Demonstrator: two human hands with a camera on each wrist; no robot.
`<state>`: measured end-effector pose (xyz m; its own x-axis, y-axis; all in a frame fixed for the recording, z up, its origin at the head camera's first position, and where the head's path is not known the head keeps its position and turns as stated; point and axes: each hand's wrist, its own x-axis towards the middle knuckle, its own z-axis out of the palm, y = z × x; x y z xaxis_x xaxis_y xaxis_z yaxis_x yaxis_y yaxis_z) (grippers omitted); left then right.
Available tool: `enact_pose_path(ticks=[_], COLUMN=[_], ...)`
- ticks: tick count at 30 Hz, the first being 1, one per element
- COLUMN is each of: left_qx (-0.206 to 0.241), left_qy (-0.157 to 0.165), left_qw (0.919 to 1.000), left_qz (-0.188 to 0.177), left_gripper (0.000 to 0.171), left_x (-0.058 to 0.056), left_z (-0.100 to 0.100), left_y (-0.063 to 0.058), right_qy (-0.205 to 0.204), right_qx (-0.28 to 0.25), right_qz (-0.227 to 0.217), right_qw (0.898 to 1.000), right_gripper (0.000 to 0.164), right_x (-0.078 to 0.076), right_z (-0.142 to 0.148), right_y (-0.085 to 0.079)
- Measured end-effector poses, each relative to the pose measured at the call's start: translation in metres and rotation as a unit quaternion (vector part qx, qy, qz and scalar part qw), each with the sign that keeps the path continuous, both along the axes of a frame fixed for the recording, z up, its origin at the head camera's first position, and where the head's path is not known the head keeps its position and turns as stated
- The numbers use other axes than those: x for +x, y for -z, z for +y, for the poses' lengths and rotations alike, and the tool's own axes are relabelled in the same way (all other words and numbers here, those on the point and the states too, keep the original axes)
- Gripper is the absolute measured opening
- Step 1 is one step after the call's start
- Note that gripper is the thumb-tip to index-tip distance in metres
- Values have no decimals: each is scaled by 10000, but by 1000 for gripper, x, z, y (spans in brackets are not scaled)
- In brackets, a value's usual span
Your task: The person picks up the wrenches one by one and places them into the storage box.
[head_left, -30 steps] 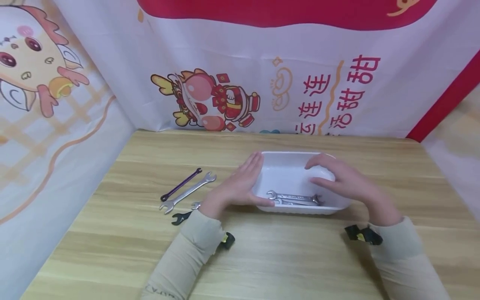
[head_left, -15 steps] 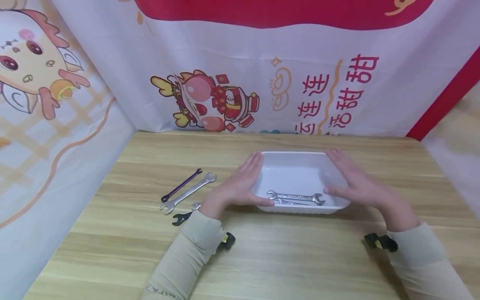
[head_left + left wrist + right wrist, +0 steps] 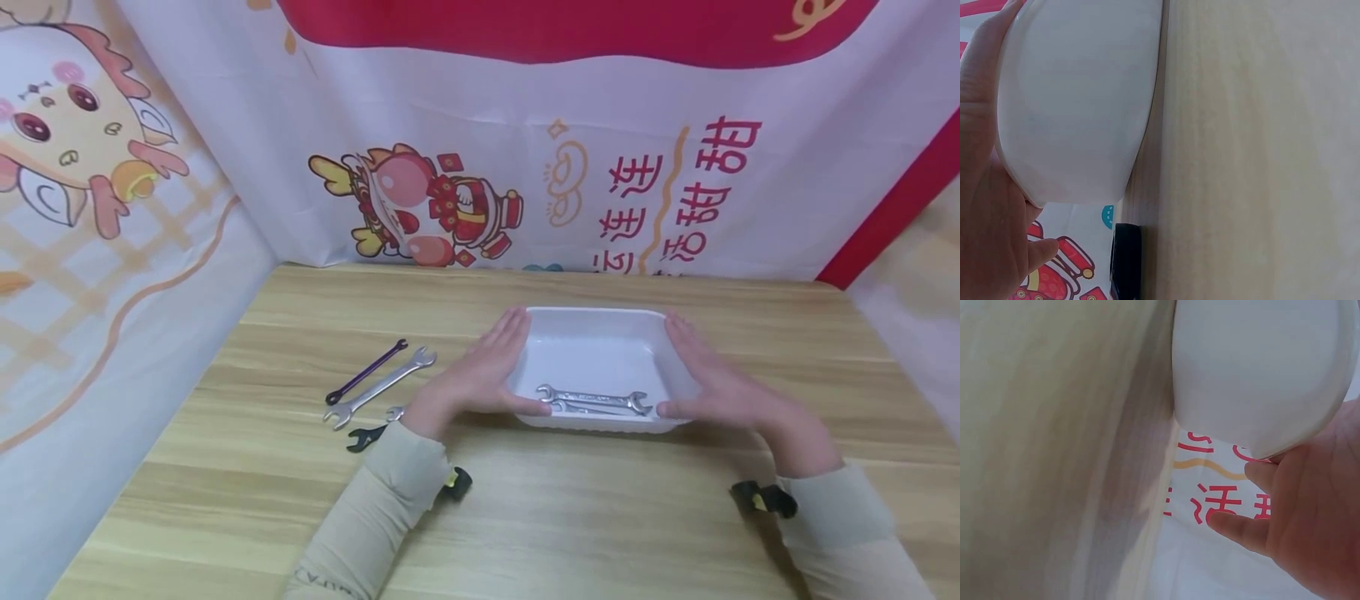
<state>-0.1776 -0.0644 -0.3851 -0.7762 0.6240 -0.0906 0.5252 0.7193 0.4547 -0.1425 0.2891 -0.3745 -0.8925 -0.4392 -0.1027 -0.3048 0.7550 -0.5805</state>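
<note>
A white rectangular plastic tray stands on the wooden table. Along its near wall lie two silver open-end wrenches, one partly over the other. My left hand rests against the tray's left end, fingers straight at the far corner, thumb on the near rim. On the opposite end my right hand touches the tray the same way, slightly blurred. In the left wrist view, the palm lies along the rim of the tray's outer wall. The right wrist view has the right hand just under the rim.
Left of the tray lie a thin purple wrench, a larger silver wrench and a black wrench, partly hidden by the left sleeve. The end of another silver wrench shows there. A printed cloth hangs behind the table.
My right hand has come out from over the tray's inside to its right end, and its fingers have straightened along the rim. The left hand has kept its place.
</note>
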Motion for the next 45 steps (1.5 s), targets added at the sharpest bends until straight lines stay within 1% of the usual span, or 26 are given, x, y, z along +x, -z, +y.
enact_pose_path(ticks=[5,9,11,17,22,25,31,33,35,37,38,41,45], left_qx=[-35,-72,-91,-136,71,210,509,665,760,781,758,505,179], left_qy=[-6,-15,-10,42,70,28,58,87,56,-45,-90,-309,-387], left_qw=[10000,10000,9999,9998,9994,9992,9986,9975,9968,9969,9970,9982,9991], left_qz=[-11,-42,-51,-120,-329,-326,139,231,224,125,75,14,72], left_gripper=[133,131,131,127,114,106,87,80,74,70,68,60,45], left_x=[1,0,0,1,1,2,9,12,14,17,18,21,22], left_z=[1,2,2,1,-5,-13,-37,-47,-56,-64,-67,-76,-85], left_y=[-2,-3,-4,-5,-8,-10,-17,-19,-22,-25,-26,-29,-27], right_qy=[-196,-423,-468,-364,-260,-218,-143,-134,-131,-137,-126,-121,-82], right_qx=[-114,-195,-225,-226,-199,-225,-235,-235,-232,-244,-226,-211,-202], right_qz=[96,256,236,-62,-158,-199,-317,-322,-320,-308,-311,-305,-322], right_qw=[9997,9986,9984,9991,9993,9993,9991,9991,9991,9991,9992,9992,9992], right_gripper=[133,139,140,138,138,138,137,137,137,136,136,136,135], right_x=[1,0,0,0,0,1,1,2,2,2,2,2,4], right_z=[3,6,6,5,4,3,1,1,0,0,0,0,-1], right_y=[0,1,1,2,2,1,1,1,1,1,0,0,0])
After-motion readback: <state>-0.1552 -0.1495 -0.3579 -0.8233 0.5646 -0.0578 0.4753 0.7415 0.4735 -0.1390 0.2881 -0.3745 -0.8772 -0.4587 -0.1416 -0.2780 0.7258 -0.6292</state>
